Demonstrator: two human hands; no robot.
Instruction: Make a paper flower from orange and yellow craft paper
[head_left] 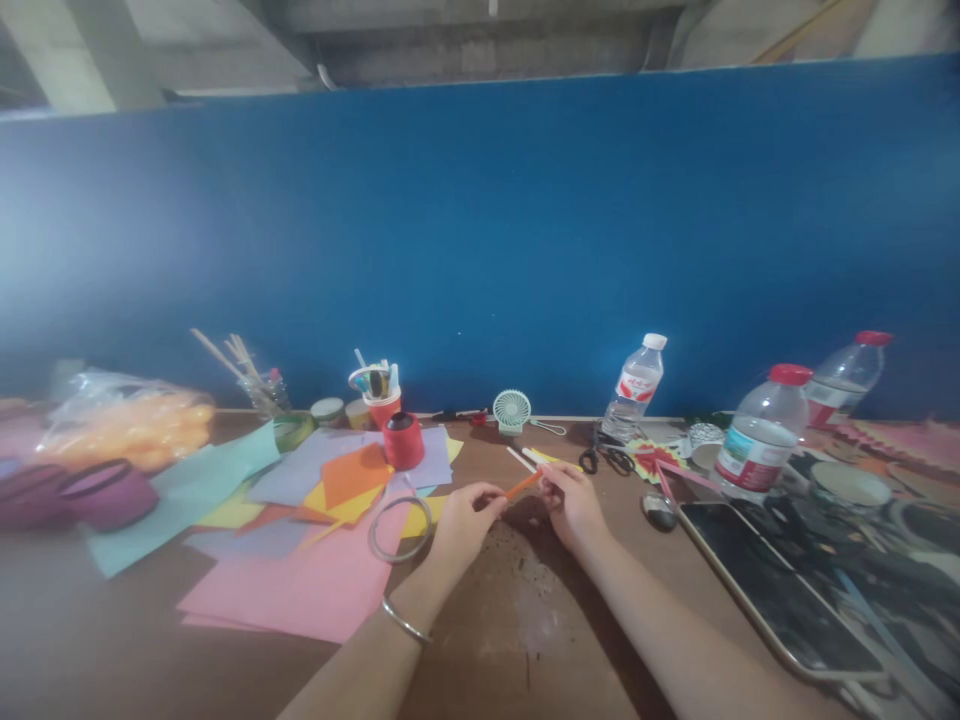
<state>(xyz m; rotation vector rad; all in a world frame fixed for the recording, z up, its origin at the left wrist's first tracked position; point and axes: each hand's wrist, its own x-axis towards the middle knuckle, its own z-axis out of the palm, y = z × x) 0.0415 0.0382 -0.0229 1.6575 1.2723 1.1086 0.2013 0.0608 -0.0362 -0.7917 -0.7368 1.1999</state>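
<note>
A narrow orange strip [523, 487], seemingly paper, stretches between my two hands above the brown table. Its left end is pinched in the fingertips of my left hand [466, 525], which has a silver bangle [406, 622] at the wrist. The fingers of my right hand [574, 508] close on the strip's other end. Thin white sticks [521, 459] show just beyond the right fingertips; whether that hand holds one I cannot tell. Left of my left hand is a grey ring [400, 530], beside stacked pink paper [300, 590].
Coloured paper sheets [217, 485] spread leftward, with a red tape-like roll [403, 441] on them. A small fan [512, 410] stands at the back. Scissors [606, 458], a water bottle [634, 390], a larger red-capped bottle [763, 440] and a phone [776, 585] are on the right.
</note>
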